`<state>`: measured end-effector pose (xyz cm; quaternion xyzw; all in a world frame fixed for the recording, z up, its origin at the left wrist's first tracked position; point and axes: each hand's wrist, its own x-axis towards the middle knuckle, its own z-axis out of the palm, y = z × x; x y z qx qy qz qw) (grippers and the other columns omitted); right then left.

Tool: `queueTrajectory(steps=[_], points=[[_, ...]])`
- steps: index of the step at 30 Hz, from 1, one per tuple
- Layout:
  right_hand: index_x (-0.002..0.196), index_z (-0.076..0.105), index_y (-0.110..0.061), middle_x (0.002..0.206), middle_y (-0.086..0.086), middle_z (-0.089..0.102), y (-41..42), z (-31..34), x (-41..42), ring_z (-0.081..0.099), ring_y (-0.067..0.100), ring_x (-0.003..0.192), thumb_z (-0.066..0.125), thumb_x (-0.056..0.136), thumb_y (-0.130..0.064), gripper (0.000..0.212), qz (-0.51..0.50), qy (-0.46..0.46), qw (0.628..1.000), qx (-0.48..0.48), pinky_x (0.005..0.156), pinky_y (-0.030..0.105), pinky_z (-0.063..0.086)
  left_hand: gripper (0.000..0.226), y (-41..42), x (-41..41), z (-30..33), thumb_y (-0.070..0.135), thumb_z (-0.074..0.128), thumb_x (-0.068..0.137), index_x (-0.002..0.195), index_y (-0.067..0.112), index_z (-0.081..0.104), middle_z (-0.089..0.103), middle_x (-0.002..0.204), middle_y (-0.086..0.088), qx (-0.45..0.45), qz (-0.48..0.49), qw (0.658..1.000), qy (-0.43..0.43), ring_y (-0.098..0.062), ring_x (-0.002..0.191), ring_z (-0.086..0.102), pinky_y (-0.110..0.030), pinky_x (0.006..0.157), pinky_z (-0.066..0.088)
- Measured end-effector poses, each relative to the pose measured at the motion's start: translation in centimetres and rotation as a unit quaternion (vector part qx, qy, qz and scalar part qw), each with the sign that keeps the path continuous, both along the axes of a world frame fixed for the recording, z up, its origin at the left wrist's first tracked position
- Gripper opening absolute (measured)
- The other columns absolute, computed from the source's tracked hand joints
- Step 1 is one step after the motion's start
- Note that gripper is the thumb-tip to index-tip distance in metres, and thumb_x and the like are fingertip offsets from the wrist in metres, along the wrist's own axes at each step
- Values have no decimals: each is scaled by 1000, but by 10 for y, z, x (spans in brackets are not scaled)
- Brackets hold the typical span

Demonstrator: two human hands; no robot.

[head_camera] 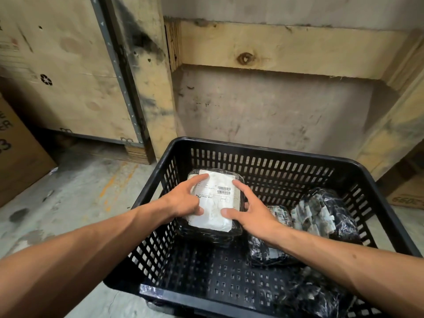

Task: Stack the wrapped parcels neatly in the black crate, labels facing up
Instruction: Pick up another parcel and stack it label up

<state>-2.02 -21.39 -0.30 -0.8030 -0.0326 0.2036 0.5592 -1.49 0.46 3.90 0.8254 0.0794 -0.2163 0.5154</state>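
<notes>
A black slotted crate (263,157) stands on the floor below me. In its far left corner lies a parcel (218,203) wrapped in black film, its white label with a barcode facing up. My left hand (185,198) grips the parcel's left edge, fingers spread over the label. My right hand (250,210) holds its right edge, thumb on the label. A second wrapped parcel (268,251) lies under my right wrist. A third one (321,214) leans in the far right part of the crate, its pale side showing.
More black-wrapped parcels (309,294) lie at the crate's near right. A wooden crate (68,76) and timber frame (275,49) stand behind. Cardboard boxes sit at far left (18,157) and far right (408,193). Concrete floor (91,191) lies to the left.
</notes>
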Motion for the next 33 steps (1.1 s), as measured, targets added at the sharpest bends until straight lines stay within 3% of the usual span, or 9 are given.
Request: queueTrajectory(steps=[3, 8, 13, 15, 17, 19, 21, 26, 33], points=[[152, 31, -62, 155, -6, 55, 4, -5, 3, 60, 27, 133, 86, 83, -38, 91, -14, 1, 1000, -16, 112, 50, 49, 96, 0, 4, -7, -18, 57, 84, 154, 45, 36, 67, 102, -9, 6, 26, 1000, 16, -8, 59, 58, -21, 47, 49], [157, 20, -62, 162, -14, 45, 10, -7, 2, 57, 20, 133, 76, 91, -49, 88, -8, -27, 997, -66, 111, 45, 49, 97, -1, 14, -13, -17, 51, 81, 152, 48, 39, 56, 140, -18, -13, 61, 998, 26, -18, 83, 63, -25, 64, 54], [160, 6, -61, 163, -14, 44, 10, -9, 8, 69, 10, 101, 62, 99, -56, 84, 31, -39, 991, -127, 74, 23, 53, 95, 1, 22, -17, -15, 52, 83, 154, 47, 35, 61, 132, -11, 4, 70, 997, 15, -15, 77, 62, -22, 51, 50], [161, -1, -58, 166, -16, 37, 10, -9, 9, 61, 18, 131, 56, 102, -58, 82, 53, -50, 985, -154, 94, 28, 53, 97, 2, 23, -17, -12, 51, 85, 157, 49, 27, 59, 139, -9, 26, 44, 998, 26, -10, 73, 61, -18, 48, 49], [162, -7, -55, 166, -13, 37, 9, -10, 9, 52, 19, 140, 49, 102, -62, 82, 82, -60, 979, -175, 110, 36, 45, 100, 0, 23, -16, -7, 48, 87, 158, 53, 10, 34, 163, -13, 96, -26, 994, 36, -18, 107, 64, -26, 82, 58], [161, -11, -55, 164, -7, 45, 6, -12, 10, 61, 20, 129, 44, 101, -68, 82, 107, -67, 974, -190, 107, 37, 47, 101, -2, 22, -15, -1, 43, 89, 155, 55, -8, -14, 169, -17, 189, -94, 976, 61, -37, 155, 14, -54, 125, 16], [158, -13, -59, 161, -1, 49, 4, -15, 11, 66, 13, 111, 41, 98, -75, 83, 117, -72, 971, -194, 98, 34, 50, 99, -1, 23, -14, 1, 41, 92, 154, 53, -15, -29, 164, -15, 207, -126, 967, 81, -35, 155, -17, -55, 123, -9], [135, -23, -80, 171, -5, 31, 4, -23, 10, 46, 27, 147, 37, 93, -83, 73, 111, -83, 975, -175, 123, 45, 36, 90, 8, 22, -14, 4, 55, 96, 158, 52, 10, 34, 164, -5, 121, -56, 989, 57, -19, 129, 50, -30, 108, 41], [148, -27, -67, 161, 13, 48, 3, -26, 13, 41, 4, 78, 30, 98, -78, 76, 149, -81, 967, -189, 78, 28, 41, 86, 11, 23, -25, -11, 63, 92, 150, 48, 41, 55, 147, -3, -33, 73, 993, 85, -22, 114, 63, -37, 103, 54]])
